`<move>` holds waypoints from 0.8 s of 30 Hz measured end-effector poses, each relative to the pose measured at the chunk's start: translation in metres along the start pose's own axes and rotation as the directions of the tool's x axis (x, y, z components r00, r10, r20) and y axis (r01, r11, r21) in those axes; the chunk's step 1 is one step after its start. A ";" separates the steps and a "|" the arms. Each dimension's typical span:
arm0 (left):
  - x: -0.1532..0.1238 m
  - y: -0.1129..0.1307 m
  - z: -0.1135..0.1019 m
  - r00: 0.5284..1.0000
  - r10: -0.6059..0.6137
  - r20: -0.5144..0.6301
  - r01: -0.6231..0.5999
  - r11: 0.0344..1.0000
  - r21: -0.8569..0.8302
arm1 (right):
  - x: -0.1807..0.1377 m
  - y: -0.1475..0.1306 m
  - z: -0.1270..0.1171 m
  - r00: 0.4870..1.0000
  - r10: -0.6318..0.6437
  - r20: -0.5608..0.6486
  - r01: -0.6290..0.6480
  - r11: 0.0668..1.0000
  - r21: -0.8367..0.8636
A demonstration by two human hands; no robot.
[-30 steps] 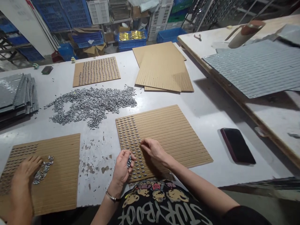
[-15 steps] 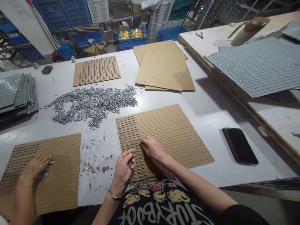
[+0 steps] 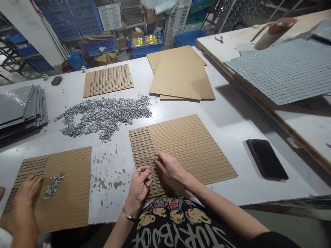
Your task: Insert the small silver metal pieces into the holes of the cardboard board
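Landmark: your slotted board (image 3: 191, 148) lies flat on the table (image 3: 232, 117), straight in front of you.
Your left hand (image 3: 139, 184): curled at the board's near left corner, fingers closed around a small clutch of silver pellets (image 3: 145, 179).
Your right hand (image 3: 169, 167): fingertips pinched together and pressed down on the board just right of the filled columns; you cannot tell whether a pellet sits under them.
Board fill: only the left strip of the board carries pellets; the rest shows bare slots.
Loose supply: one sprawling pile of pellets (image 3: 103, 115) lies on the table beyond the board's far left corner.
Boards counted: three with pellets in them: yours, a co-worker's board (image 3: 69, 193) to its left, and one nearly full board (image 3: 108, 80) beyond the pile.
Blank boards: one stack of blank boards (image 3: 181, 74) lies beyond your board's far edge; you cannot tell how many it holds.
Co-worker: one other hand (image 3: 27, 189) rests on the left board, beside a small heap of pellets.
Phone: one dark phone (image 3: 267, 159) lies to the right of your board, well apart.
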State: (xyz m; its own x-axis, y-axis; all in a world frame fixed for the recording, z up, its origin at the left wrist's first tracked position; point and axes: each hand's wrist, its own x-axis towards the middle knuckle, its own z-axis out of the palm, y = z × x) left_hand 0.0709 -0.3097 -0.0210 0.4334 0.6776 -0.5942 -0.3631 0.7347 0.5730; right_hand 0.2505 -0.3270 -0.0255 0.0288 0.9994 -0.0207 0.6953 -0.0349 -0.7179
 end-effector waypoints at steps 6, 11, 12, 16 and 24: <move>-0.002 -0.009 0.011 1.000 -0.014 0.010 0.013 0.991 0.130 | -0.029 -0.022 -0.003 0.993 0.085 0.085 -0.115 0.871 0.478; -0.001 -0.010 0.012 0.998 -0.044 -0.049 0.047 0.997 0.059 | -0.022 0.000 -0.001 0.979 0.200 0.030 -0.196 0.904 0.381; -0.001 -0.008 0.011 0.997 -0.051 -0.057 0.054 0.997 0.061 | -0.018 0.005 -0.001 0.978 0.209 0.009 -0.201 0.925 0.322; 0.000 -0.001 0.002 0.998 -0.027 -0.062 0.034 0.994 0.103 | -0.005 0.008 0.005 0.973 0.232 -0.012 -0.228 0.961 0.154; -0.001 0.000 -0.001 0.998 -0.026 -0.060 0.032 0.994 0.107 | 0.004 0.001 0.014 0.950 0.306 -0.052 -0.309 0.949 -0.061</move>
State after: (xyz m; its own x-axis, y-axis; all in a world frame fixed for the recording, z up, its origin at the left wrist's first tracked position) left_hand 0.0697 -0.3098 -0.0210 0.3926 0.6593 -0.6412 -0.2586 0.7482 0.6110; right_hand 0.2411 -0.3233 -0.0359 0.2777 0.9389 -0.2036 0.6949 -0.3426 -0.6323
